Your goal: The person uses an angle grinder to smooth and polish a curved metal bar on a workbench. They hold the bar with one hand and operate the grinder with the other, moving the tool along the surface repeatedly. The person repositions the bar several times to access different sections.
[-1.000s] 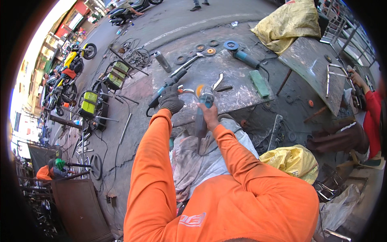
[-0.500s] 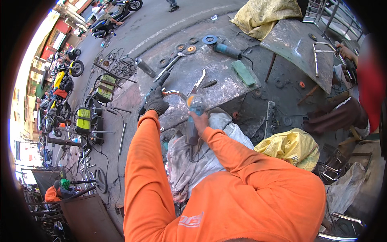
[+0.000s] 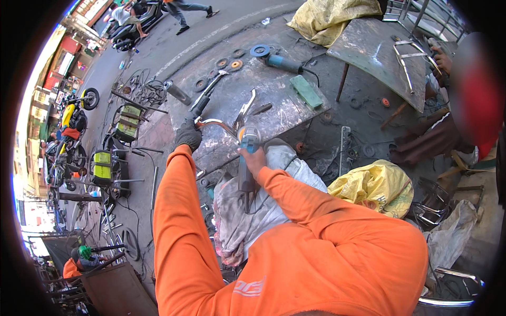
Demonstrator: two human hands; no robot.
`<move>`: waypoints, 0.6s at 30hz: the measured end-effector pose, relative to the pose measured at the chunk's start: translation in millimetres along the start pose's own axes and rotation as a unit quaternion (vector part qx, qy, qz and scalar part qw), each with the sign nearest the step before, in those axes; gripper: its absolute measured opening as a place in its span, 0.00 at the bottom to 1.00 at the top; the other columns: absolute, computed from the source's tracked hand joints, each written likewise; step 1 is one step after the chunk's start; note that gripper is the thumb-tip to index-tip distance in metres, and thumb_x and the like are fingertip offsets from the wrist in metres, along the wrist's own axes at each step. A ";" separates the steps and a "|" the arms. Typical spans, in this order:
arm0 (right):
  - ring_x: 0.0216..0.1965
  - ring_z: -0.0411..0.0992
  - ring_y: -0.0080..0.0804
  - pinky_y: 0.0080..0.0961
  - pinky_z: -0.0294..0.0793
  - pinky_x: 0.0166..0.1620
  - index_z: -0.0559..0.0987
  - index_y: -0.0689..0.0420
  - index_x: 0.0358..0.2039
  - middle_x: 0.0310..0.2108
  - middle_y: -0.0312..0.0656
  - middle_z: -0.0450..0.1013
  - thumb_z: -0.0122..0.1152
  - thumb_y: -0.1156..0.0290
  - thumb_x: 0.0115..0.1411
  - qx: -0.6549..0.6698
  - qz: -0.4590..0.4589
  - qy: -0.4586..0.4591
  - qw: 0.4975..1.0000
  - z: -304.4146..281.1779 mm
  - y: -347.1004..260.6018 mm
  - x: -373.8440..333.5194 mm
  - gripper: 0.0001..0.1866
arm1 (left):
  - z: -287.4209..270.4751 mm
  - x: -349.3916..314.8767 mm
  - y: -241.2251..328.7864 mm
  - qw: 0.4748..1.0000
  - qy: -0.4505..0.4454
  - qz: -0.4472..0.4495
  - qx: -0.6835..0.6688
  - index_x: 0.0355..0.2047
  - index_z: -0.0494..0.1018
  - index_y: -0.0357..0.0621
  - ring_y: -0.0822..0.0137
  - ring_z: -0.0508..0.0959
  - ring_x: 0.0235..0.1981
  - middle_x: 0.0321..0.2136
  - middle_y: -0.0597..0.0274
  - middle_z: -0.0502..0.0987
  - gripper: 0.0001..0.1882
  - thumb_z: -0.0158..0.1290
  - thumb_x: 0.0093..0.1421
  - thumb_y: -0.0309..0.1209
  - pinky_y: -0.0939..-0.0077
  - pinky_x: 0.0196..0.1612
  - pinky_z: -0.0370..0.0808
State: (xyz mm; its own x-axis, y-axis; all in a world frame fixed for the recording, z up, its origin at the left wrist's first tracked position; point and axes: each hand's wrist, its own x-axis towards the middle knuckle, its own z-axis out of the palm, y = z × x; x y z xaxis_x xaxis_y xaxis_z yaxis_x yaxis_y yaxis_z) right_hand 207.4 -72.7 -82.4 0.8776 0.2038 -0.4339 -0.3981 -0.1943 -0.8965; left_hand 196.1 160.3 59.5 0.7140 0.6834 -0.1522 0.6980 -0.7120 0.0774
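Note:
My left hand (image 3: 188, 135), in a dark grey work glove, is closed at the left end of a curved, shiny metal tube frame (image 3: 220, 124). My bare right hand (image 3: 254, 161) is wrapped round the blue body of an angle grinder (image 3: 245, 176). The grinder's orange disc head (image 3: 249, 135) is up against the frame's near end, though whether they touch is hard to tell. Just beyond my left glove lies a dark power tool (image 3: 199, 108), partly hidden by it. A light cloth (image 3: 274, 181) lies below the grinder.
On the metal work sheet (image 3: 287, 118) lie a second blue grinder (image 3: 282, 62), a green block (image 3: 306, 91), a grey cylinder (image 3: 177, 92) and several round discs (image 3: 235, 65). A yellow sack (image 3: 377, 187) sits to my right. Another person (image 3: 477, 105) works at the right.
The whole scene has shifted slightly left in view. My left hand has moved a little with the tube frame; the grinder stays at the frame. A walking person shows more at the top.

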 end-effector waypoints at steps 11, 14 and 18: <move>0.43 0.78 0.39 0.34 0.77 0.50 0.78 0.65 0.51 0.44 0.49 0.79 0.76 0.50 0.49 0.129 -0.032 -0.049 0.990 27.5 8.0 19.9 0.37 | 9.7 4.0 -2.2 0.980 0.077 0.135 -0.124 0.62 0.71 0.51 0.38 0.78 0.54 0.51 0.39 0.79 0.25 0.55 0.64 0.33 0.49 0.54 0.75; 0.46 0.78 0.44 0.36 0.75 0.53 0.75 0.62 0.54 0.45 0.53 0.80 0.76 0.49 0.49 0.094 -0.049 -0.027 0.994 26.8 10.2 22.4 0.39 | 3.2 17.0 -10.1 0.996 -0.020 0.082 -0.023 0.55 0.77 0.47 0.38 0.81 0.48 0.44 0.37 0.82 0.27 0.61 0.53 0.35 0.50 0.49 0.77; 0.46 0.79 0.49 0.38 0.75 0.53 0.77 0.61 0.52 0.43 0.53 0.80 0.76 0.48 0.49 0.084 -0.056 0.000 0.995 28.1 17.5 24.2 0.37 | -2.1 23.8 -15.1 0.994 -0.063 0.085 -0.004 0.42 0.84 0.42 0.43 0.84 0.43 0.38 0.42 0.84 0.27 0.68 0.39 0.39 0.54 0.45 0.80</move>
State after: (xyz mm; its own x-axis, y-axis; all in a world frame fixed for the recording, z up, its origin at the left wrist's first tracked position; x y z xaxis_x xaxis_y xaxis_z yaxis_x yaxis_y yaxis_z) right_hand 214.2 -44.2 -111.1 0.9191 0.2142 -0.3308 -0.3372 -0.0072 -0.9414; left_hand 202.7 187.6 56.7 0.8094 0.5272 -0.2586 0.5685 -0.8139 0.1200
